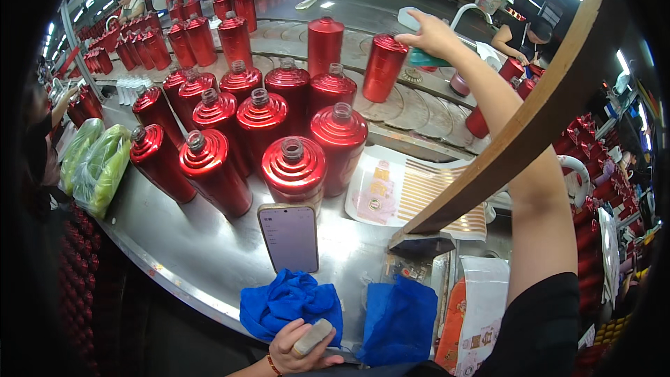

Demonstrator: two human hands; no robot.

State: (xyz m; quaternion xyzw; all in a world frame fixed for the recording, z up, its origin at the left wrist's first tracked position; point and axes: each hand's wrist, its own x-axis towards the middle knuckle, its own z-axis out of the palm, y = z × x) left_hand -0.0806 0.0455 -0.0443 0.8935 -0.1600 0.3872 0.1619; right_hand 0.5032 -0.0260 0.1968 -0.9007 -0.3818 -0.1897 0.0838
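My left hand (pixel 296 352), low in front of me, has its fingers bent around a small beige-grey oblong piece (pixel 313 337), whose kind I cannot make out. It is beside a crumpled blue cloth (pixel 293 304). My right arm stretches far forward past a slanted wooden post. My right hand (pixel 434 36) is at the top of a glossy red bottle (pixel 386 70) on the conveyor, its fingers hiding the neck. A greenish see-through thing (pixel 423 60) shows beneath that hand. Several more red bottles (pixel 293 167) stand upright with open necks on the metal table.
A phone (pixel 288 239) leans upright against the front bottle. The wooden post (pixel 502 119) crosses the right side. A patterned tray (pixel 380 185), a second blue cloth (pixel 399 321) and bagged green items (pixel 98 164) lie around. A co-worker (pixel 527 38) sits at far right.
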